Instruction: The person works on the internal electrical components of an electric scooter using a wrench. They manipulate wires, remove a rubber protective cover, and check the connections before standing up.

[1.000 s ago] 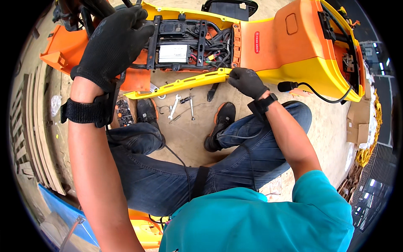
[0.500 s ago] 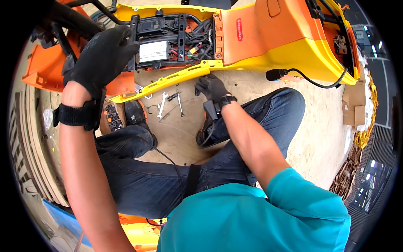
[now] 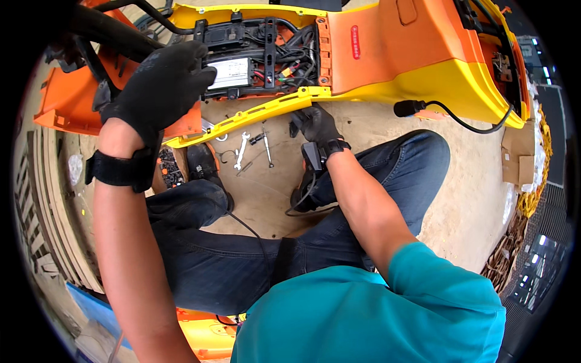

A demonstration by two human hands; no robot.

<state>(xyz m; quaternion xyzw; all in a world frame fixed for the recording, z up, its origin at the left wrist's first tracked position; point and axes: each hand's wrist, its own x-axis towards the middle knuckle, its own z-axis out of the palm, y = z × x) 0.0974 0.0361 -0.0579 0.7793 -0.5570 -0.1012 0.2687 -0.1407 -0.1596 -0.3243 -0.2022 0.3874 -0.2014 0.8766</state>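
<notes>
A yellow and orange vehicle body lies across the far side, its open bay full of black cables and a silver box. My left hand, in a black glove, rests over the black frame left of that box. Its fingers are curled, and what lies under them is hidden. Below the bay runs the yellow side panel. My right hand, also gloved, is at the lower edge of this panel with bent fingers, fingertips partly hidden against it. I cannot make out what it grips.
Between my feet lie a wrench and a thin metal tool. A black connector on a cable hangs from the body at right. Cardboard stands at far right, wooden slats at left, an orange panel far left.
The whole scene has shifted slightly to the right in view. Both hands keep nearly the same places against the vehicle body.
</notes>
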